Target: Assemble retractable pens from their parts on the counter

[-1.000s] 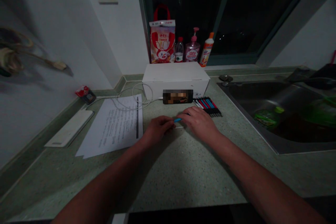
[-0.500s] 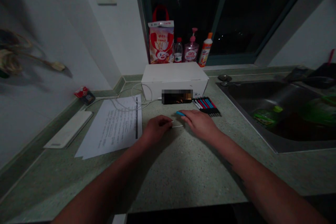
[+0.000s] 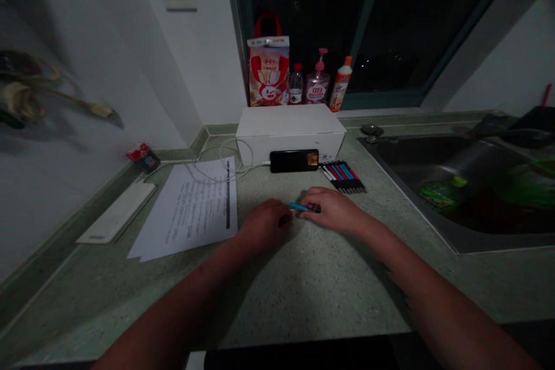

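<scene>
My right hand point(image 3: 332, 208) is closed round a blue pen barrel point(image 3: 298, 206), which points left from its fingertips. Dark parts show between the right thumb and fingers. My left hand point(image 3: 267, 222) is closed in a pinch at the barrel's left end, on a thin white stick point(image 3: 292, 210) that is mostly hidden by the fingers. Both hands are close together, low over the counter. Beyond the right hand lies a row of several pens point(image 3: 342, 176) in blue, red and white with black ends.
A phone point(image 3: 295, 161) with a white cable point(image 3: 249, 170) leans against a white box point(image 3: 290, 121). Printed sheets point(image 3: 186, 208) and a white board point(image 3: 117, 214) lie on the left of the counter point(image 3: 286, 295). A metal sink point(image 3: 407, 196) is on the right.
My right hand has turned the blue barrel and brought it nearer to me. Its end now meets my left fingertips, where the white stick showed across the gap before.
</scene>
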